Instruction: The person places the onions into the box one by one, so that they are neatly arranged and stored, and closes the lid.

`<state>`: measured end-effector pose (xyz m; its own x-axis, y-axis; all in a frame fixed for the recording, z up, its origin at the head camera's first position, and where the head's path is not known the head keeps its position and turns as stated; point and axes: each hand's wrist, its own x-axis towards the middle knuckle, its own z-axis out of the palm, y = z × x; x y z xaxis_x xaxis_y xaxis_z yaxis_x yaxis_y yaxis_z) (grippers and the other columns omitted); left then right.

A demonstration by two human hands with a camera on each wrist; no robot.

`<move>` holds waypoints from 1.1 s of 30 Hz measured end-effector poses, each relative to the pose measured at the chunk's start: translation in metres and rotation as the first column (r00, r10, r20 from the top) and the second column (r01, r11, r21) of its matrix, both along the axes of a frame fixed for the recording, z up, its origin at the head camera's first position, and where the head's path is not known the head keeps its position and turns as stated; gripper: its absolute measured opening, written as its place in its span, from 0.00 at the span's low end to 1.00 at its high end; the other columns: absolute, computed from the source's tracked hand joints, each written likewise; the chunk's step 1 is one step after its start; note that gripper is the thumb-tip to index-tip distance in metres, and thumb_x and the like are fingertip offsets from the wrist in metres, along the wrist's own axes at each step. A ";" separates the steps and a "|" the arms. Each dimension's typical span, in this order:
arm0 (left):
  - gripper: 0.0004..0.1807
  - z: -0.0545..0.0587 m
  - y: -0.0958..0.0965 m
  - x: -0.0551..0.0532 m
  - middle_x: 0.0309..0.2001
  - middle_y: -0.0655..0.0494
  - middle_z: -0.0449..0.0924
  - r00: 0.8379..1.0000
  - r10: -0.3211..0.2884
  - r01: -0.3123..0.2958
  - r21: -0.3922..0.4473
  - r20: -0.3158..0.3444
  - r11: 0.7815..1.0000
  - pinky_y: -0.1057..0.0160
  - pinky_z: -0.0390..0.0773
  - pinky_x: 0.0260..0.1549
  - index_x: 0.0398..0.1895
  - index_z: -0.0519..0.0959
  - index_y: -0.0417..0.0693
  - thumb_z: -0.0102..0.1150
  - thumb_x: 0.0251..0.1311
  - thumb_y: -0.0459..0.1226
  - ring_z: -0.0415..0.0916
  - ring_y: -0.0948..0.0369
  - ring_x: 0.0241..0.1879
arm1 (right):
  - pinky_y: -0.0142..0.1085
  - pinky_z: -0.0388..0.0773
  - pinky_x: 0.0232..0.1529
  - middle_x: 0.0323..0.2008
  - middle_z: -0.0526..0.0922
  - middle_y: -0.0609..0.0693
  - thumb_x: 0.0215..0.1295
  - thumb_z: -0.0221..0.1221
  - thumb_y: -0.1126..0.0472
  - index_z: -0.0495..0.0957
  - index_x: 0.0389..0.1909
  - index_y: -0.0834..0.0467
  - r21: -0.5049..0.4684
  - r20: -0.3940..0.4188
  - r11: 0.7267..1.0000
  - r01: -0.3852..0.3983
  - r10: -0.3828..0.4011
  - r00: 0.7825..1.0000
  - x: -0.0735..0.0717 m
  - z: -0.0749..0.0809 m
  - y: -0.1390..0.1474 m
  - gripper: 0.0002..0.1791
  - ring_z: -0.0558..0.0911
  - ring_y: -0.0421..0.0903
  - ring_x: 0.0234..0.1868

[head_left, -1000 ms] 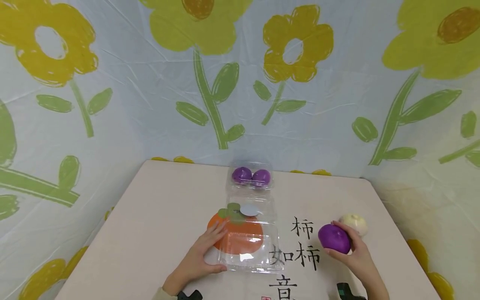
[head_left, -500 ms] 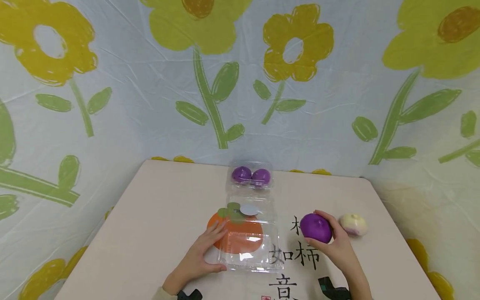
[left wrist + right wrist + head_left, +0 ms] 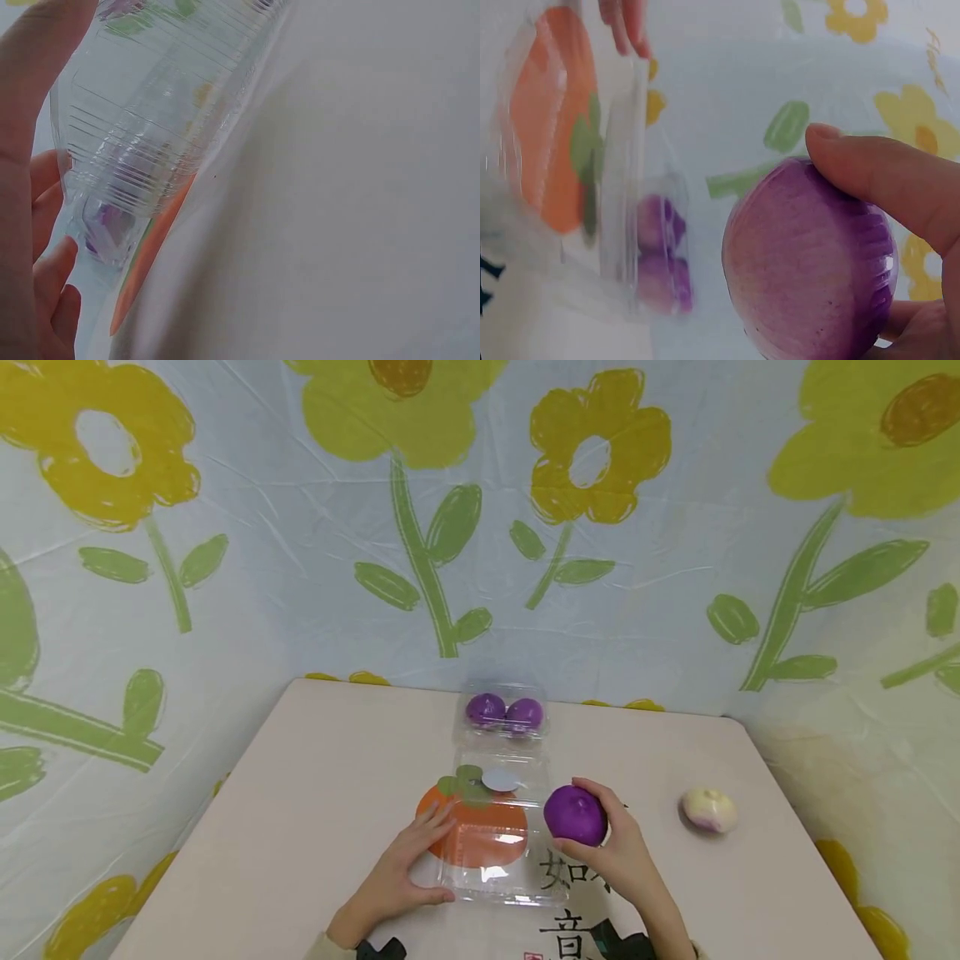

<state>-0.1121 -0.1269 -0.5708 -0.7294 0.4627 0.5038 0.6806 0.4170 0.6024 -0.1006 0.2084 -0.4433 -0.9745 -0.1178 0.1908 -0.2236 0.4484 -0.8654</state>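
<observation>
My right hand grips a purple onion between thumb and fingers, above the table at the right edge of a clear plastic box. The same onion fills the middle of the right wrist view. My left hand rests with spread fingers along the left side of the box, the thumb near its front corner. In the left wrist view, the ribbed wall of the box lies beside the fingers. Two purple onions sit in a clear compartment at the back.
A pale onion with a purple tinge lies on the table at the right. An orange persimmon picture and black written characters show on the surface. Flower-printed cloth surrounds the table.
My right hand has carried the purple onion leftward, from beside the pale onion to the right edge of the clear box. The left hand has stayed in place.
</observation>
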 end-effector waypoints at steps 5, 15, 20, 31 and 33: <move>0.50 0.001 0.001 0.000 0.74 0.49 0.61 1.000 0.001 -0.001 -0.005 0.006 1.000 0.49 0.59 0.70 0.73 0.66 0.48 0.71 0.49 0.60 0.55 0.44 0.73 | 0.52 0.82 0.47 0.62 0.75 0.53 0.44 0.78 0.60 0.70 0.65 0.49 0.006 0.034 1.000 -0.014 0.013 0.999 -0.002 -0.004 -0.022 0.44 0.76 0.58 0.58; 0.49 0.000 0.002 -0.002 0.74 0.46 0.61 0.999 -0.019 0.020 0.020 -0.031 1.000 0.60 0.51 0.72 0.71 0.68 0.44 0.73 0.48 0.58 0.55 0.41 0.73 | 0.52 0.80 0.50 0.57 0.77 0.51 0.40 0.80 0.56 0.71 0.62 0.56 0.055 -0.001 0.995 -0.086 0.087 0.996 -0.006 -0.022 -0.064 0.45 0.78 0.54 0.55; 0.49 0.001 0.002 -0.002 0.74 0.46 0.61 0.999 -0.031 0.032 0.036 -0.027 0.999 0.61 0.49 0.72 0.71 0.68 0.44 0.72 0.49 0.58 0.54 0.40 0.73 | 0.51 0.79 0.51 0.55 0.77 0.52 0.38 0.80 0.55 0.70 0.60 0.60 0.123 -0.044 0.988 -0.098 0.104 0.994 -0.005 -0.032 -0.083 0.46 0.78 0.51 0.53; 0.48 -0.001 0.002 -0.003 0.73 0.44 0.63 0.997 -0.035 0.038 0.036 -0.069 0.999 0.65 0.47 0.73 0.70 0.69 0.43 0.70 0.51 0.60 0.56 0.40 0.72 | 0.52 0.81 0.46 0.51 0.71 0.59 0.39 0.79 0.50 0.67 0.55 0.61 0.307 -0.052 0.951 -0.039 0.058 0.997 -0.008 -0.052 -0.112 0.44 0.78 0.56 0.49; 0.48 -0.001 0.002 -0.004 0.73 0.44 0.63 0.998 -0.033 0.035 0.031 -0.061 0.999 0.63 0.48 0.73 0.70 0.69 0.43 0.70 0.51 0.60 0.56 0.41 0.72 | 0.52 0.81 0.47 0.52 0.70 0.60 0.38 0.80 0.50 0.68 0.55 0.62 0.334 -0.061 0.942 -0.015 0.038 0.997 -0.009 -0.054 -0.115 0.44 0.77 0.56 0.49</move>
<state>-0.1156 -0.1248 -0.5719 -0.6809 0.4697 0.5619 0.7300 0.3737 0.5722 -0.1092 0.0930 -0.4970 -0.9569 -0.2114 0.1991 -0.2904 0.7019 -0.6504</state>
